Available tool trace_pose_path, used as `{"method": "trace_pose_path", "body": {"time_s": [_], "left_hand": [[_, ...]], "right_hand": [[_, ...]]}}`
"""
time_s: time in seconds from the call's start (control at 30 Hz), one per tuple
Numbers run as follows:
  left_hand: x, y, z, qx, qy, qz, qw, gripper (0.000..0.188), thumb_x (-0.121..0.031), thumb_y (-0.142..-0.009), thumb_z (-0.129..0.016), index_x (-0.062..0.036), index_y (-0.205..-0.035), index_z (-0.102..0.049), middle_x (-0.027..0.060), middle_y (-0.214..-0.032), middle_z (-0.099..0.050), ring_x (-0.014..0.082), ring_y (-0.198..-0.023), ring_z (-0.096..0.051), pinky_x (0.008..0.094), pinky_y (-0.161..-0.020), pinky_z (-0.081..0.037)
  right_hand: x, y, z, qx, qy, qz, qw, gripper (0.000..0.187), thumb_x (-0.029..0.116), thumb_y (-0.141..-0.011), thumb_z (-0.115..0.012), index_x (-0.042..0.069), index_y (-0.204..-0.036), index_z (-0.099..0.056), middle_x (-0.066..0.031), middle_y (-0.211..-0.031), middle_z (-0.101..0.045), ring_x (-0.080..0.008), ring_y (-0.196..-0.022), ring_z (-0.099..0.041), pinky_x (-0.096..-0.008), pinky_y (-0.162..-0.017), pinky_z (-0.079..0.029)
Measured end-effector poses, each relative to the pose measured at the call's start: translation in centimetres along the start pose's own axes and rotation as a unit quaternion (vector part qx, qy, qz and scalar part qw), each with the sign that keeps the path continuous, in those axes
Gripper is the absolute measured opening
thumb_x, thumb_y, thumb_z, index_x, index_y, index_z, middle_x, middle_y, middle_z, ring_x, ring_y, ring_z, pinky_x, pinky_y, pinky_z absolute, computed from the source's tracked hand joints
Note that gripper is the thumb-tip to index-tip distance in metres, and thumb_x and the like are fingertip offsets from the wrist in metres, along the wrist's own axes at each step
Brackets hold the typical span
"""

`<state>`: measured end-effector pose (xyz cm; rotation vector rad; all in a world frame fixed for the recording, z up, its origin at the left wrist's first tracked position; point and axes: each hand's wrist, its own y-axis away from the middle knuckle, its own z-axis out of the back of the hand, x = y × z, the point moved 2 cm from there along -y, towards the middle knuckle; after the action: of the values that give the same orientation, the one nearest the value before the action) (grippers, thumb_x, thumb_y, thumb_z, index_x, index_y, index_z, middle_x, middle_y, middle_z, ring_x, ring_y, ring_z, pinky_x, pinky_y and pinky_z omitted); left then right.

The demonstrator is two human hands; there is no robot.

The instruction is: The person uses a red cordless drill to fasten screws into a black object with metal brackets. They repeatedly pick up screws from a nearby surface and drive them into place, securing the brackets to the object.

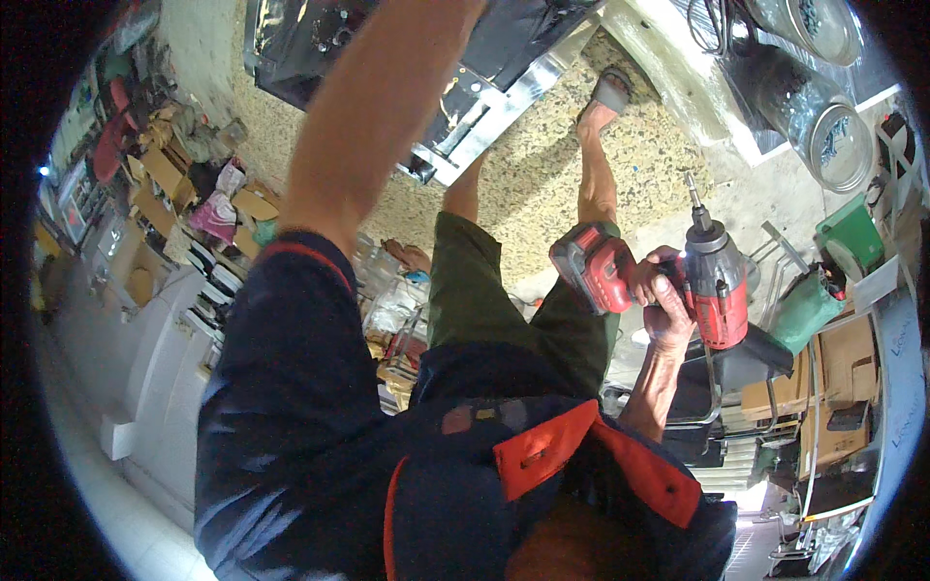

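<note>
My right hand (666,308) is wrapped round the grip of a red and black cordless impact driver (719,290). A long silver bit points away from me, and the red battery end sticks out to the left of the hand. My left forearm (373,126) reaches forward across the upper edge of the head view, so the hand itself is out of sight. Beneath that arm lies a black, glossy panel-like unit (509,44) with a silver metal edge (504,121) and small holes along it.
Clear jars holding small screws (828,145) stand at the far right on a board, next to a coiled dark cable (712,24). Cardboard and bags (218,208) pile up at the left. A green bag (809,315) and cardboard boxes (838,387) are at the right.
</note>
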<state>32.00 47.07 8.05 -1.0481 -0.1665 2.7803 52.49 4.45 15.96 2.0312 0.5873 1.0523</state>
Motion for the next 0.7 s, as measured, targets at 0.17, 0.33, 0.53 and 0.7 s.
{"method": "trace_pose_path", "body": {"time_s": [0.17, 0.33, 0.53, 0.7], "left_hand": [[-2.0, 19.1, 9.9, 0.057, 0.299, 0.332, 0.893, 0.012, -0.011, -0.093, -0.066, 0.001, -0.093, -0.068, 0.0114, -0.089, -0.074, 0.0188, -0.078, -0.074, 0.0283, -0.058, -0.054], [-3.6, 32.5, 15.4, -0.071, 0.567, 0.52, 0.635, 0.013, -0.011, -0.1, -0.061, -0.0021, -0.109, -0.059, 0.0169, -0.107, -0.069, 0.032, -0.093, -0.073, 0.0357, -0.068, -0.059], [-0.2, 39.6, 18.5, -0.177, 0.601, 0.547, 0.556, 0.013, -0.011, -0.101, -0.061, -0.0029, -0.111, -0.059, 0.0156, -0.104, -0.07, 0.0272, -0.082, -0.074, 0.0346, -0.063, -0.058], [3.4, 43.7, 19.5, -0.195, 0.628, 0.544, 0.521, 0.011, -0.011, -0.099, -0.063, -0.0048, -0.108, -0.061, 0.0137, -0.103, -0.072, 0.022, -0.078, -0.073, 0.029, -0.057, -0.053]], "right_hand": [[-2.3, 0.4, -3.0, 0.009, 0.056, -0.019, 0.998, 0.042, 0.019, -0.088, -0.071, -0.006, -0.116, -0.054, -0.0011, -0.069, -0.045, -0.0115, -0.056, -0.039, -0.0289, -0.055, -0.036], [-6.3, 1.0, -6.0, 0.063, 0.165, -0.067, 0.982, 0.04, 0.023, -0.085, -0.077, -0.002, -0.111, -0.06, -0.0016, -0.07, -0.053, -0.0121, -0.059, -0.046, -0.028, -0.055, -0.034], [-11.2, 2.7, -9.9, 0.084, 0.237, -0.091, 0.964, 0.035, 0.022, -0.086, -0.078, 0.002, -0.11, -0.062, -0.0013, -0.07, -0.055, -0.012, -0.058, -0.046, -0.0284, -0.055, -0.035], [-13.5, 3.8, -12.0, 0.042, 0.296, -0.155, 0.941, 0.029, 0.017, -0.086, -0.079, 0.006, -0.11, -0.066, -0.001, -0.081, -0.064, -0.013, -0.069, -0.057, -0.0287, -0.063, -0.044]]}}
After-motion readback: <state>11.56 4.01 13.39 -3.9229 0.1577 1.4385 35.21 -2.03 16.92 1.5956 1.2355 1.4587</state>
